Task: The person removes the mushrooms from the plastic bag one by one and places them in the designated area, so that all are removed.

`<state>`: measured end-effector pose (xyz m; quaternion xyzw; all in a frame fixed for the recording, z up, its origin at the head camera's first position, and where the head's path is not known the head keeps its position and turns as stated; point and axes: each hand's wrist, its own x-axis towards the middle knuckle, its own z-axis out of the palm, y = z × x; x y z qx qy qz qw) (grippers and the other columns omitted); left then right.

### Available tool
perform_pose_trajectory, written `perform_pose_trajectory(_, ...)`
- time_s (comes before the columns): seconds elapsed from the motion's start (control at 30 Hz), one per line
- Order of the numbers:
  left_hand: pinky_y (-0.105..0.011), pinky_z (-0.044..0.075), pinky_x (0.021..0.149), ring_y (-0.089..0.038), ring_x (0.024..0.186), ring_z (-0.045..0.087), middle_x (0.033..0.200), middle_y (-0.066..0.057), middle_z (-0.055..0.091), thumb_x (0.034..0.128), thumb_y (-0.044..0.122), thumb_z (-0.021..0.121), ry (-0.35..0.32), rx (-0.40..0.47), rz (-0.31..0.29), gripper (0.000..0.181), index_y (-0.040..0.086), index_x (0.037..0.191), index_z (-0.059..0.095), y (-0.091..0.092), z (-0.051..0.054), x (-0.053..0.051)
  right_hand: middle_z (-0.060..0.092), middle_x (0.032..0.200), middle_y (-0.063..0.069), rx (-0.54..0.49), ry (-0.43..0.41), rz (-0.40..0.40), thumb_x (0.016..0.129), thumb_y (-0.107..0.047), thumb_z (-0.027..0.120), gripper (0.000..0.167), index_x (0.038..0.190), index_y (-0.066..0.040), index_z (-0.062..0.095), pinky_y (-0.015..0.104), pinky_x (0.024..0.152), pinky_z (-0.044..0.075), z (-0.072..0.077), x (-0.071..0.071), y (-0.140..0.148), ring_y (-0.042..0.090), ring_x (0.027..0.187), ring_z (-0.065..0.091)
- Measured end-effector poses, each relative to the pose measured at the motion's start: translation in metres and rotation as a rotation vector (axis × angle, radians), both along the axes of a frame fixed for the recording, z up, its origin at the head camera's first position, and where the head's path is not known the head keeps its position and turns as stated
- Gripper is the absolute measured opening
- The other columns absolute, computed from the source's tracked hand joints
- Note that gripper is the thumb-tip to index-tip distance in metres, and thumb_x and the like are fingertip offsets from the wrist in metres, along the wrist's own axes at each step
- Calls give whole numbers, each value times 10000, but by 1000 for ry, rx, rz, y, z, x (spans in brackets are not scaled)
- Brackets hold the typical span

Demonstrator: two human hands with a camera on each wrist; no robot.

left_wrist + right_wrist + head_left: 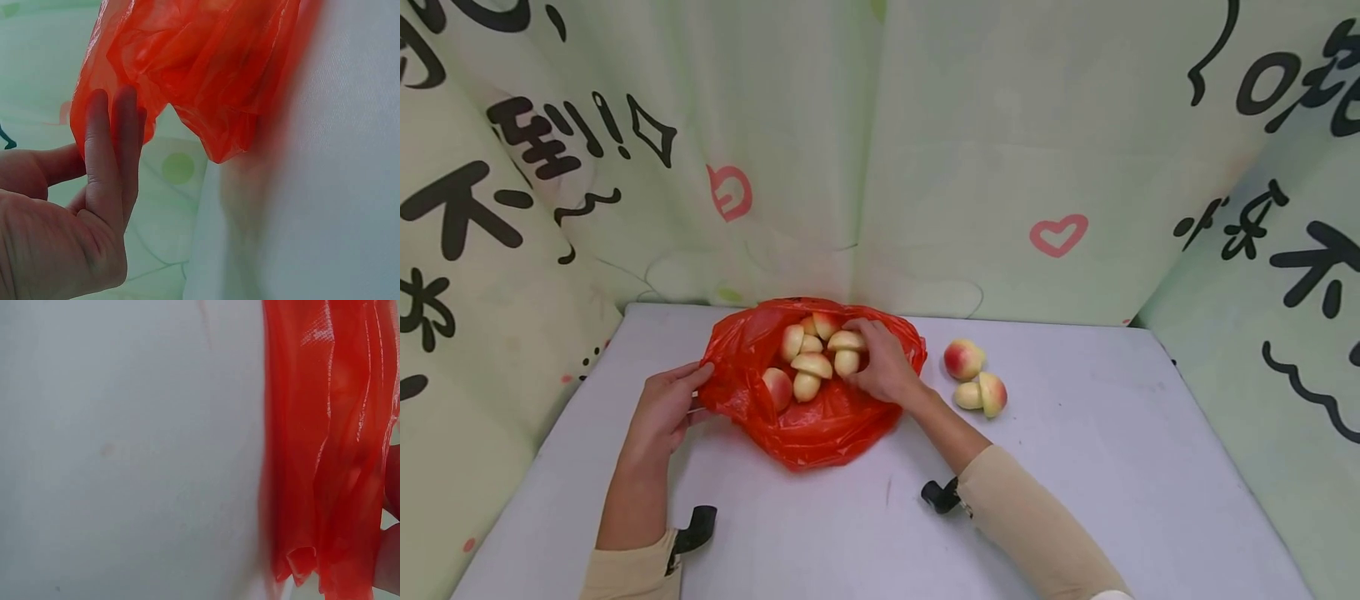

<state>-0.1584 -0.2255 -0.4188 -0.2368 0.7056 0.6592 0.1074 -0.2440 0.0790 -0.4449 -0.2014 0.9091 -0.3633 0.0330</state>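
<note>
A red plastic bag (820,442) lies with its mouth spread and holds several pale mushrooms (807,387) and a pink-and-yellow peach (778,388). At the bag's left rim my left hand (662,404) pinches the plastic between thumb and fingers. In the left wrist view, long fingers (103,162) of that hand lie against the red film. My right hand (883,362) reaches into the bag and grips a mushroom (847,352) with a cream cap and pale stem. From the right wrist, the bag's side (331,456) hides most of the hand.
Right of the bag, a peach (964,359) and a mushroom (982,395) with a reddish cap lie on the white table (1120,467). A pale green curtain (947,183) with black writing and pink hearts hangs around the table's back and sides.
</note>
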Motion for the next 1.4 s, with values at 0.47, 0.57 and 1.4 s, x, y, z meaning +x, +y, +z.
perform_pose_trajectory(0.47, -202, 601, 779, -63, 916, 659, 1572, -175, 471, 1081, 400, 536, 21, 14, 1, 636, 79, 1610, 386, 1, 0, -1, 564, 1433, 61, -50, 37, -4, 830, -118, 877, 702, 1435, -160, 523, 480, 1102, 510, 16, 6, 6, 273, 1332, 530)
perform_pose_trajectory(0.57, -203, 601, 774, -59, 907, 658, 1567, -174, 474, 1080, 401, 539, 24, 11, 0, 638, 80, 1609, 386, 1, 0, -1, 571, 1433, 59, -57, 54, 4, 833, -120, 874, 693, 1431, -151, 526, 482, 1099, 512, 19, 8, 8, 270, 1336, 532)
perform_pose_trajectory(1.4, -204, 591, 773, -105, 965, 630, 1555, -165, 474, 1079, 426, 532, 20, -18, -22, 656, 86, 1617, 372, -1, -5, 0, 610, 1376, -6, -186, 23, -46, 818, -155, 870, 695, 1435, -208, 553, 503, 1049, 543, 35, 26, 48, 243, 1243, 589)
